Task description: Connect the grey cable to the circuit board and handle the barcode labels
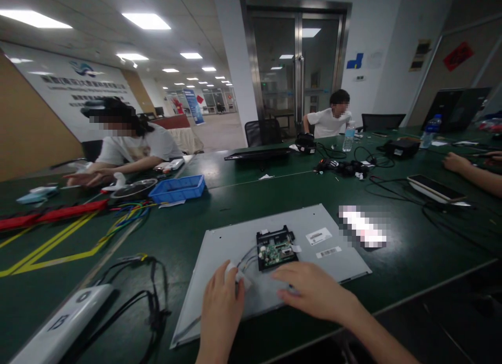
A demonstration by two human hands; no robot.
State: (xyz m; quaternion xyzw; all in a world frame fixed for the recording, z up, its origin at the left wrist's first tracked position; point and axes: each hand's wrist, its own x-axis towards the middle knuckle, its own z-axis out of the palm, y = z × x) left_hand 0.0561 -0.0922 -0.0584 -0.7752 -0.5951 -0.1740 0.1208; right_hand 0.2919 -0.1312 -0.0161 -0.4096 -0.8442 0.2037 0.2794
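Note:
A flat grey display panel (219, 249) lies back side up on the table in front of me. Near its middle sits a black bracket (270, 232) with a green circuit board (277, 253) on it, and thin grey wires (247, 257) run out to the left. My left hand (221, 298) rests over the panel's left front part, its fingers closed around a small white piece (243, 280) that is partly hidden. Just in front of the bracket, my right hand (308, 291) hovers low over the panel, thumb and forefinger apart. A tiny object beneath its fingers is unclear.
A white device (66, 322) with black cables (155, 296) lies at front left. Further back are a blue tray (178, 189), a dark flat screen (257, 154), tangled black gear (345, 168) and a water bottle (348, 137). Other people sit around the green table (243, 196).

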